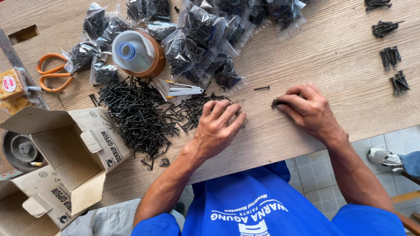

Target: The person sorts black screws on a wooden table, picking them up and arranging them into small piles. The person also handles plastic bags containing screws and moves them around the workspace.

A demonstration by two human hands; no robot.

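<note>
Black screws [276, 104], a small bundle of them, sit pinched in the fingertips of the right hand [308, 110], low over the wooden table [306, 57]. The bundle's long axis runs roughly left to right across the table, its free end poking out leftward past the fingers; which end carries the heads cannot be told. The right hand's fingers are curled shut around it, knuckles up.

The left hand [217, 127] lies palm down on the table, fingers loosely spread and flat, their tips at the right edge of a big loose pile of screws [140, 116] that point every way. Whether anything lies under those fingers is hidden. One lone screw [261, 88] lies between the hands, farther up the table, pointing left to right.

Beyond the pile lie a small white stapler [183, 90], a roll of brown tape [139, 52], clear bags packed with screws [205, 35] and orange-handled scissors [52, 72]. An open cardboard box [65, 153] sits at the left. Four small counted bunches of screws [390, 57] lie well apart at the far right.
</note>
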